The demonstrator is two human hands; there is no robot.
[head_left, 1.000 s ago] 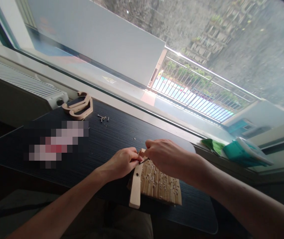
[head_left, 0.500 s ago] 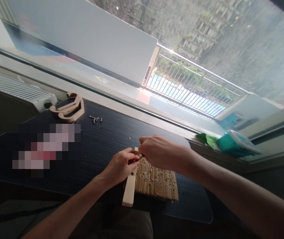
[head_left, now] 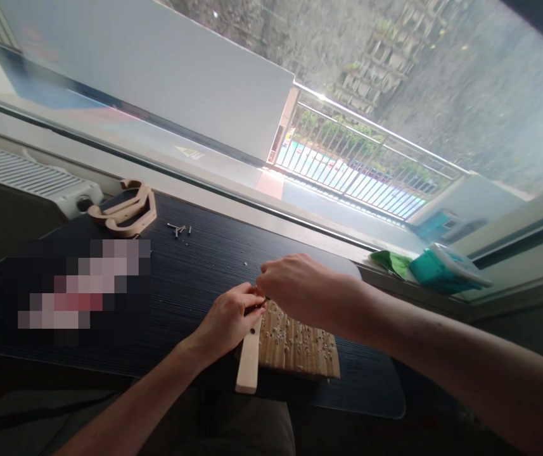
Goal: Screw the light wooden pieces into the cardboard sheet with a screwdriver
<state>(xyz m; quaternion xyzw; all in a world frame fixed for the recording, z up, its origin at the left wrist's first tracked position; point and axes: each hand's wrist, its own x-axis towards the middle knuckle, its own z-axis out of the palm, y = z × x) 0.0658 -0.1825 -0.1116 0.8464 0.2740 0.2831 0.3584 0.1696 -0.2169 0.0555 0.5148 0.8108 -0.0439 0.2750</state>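
Note:
A pale wooden strip (head_left: 248, 364) with a dark hole lies along the left edge of a ridged brown block (head_left: 300, 345) whose top is dotted with small pale bits. My left hand (head_left: 228, 313) is closed around the strip's far part, thumb and fingers pinched together there. Just beyond, my right hand (head_left: 294, 282) is curled in a fist over the block's far left corner. A thin dark rod (head_left: 267, 299) shows between the two hands, gripped by the right one; its kind and tip are hidden by the fingers.
Curved wooden hook-shaped pieces (head_left: 131, 212) lie at the table's back left, with several small metal screws (head_left: 179, 230) beside them. A blurred-out patch (head_left: 81, 285) covers something on the left. On the sill stand a teal container (head_left: 447, 269) and a green cloth (head_left: 391, 263).
My right hand has shifted slightly left, and its wrist has turned a little, so less of the rod shows. My left hand stays in place on the strip. The view has shifted slightly.

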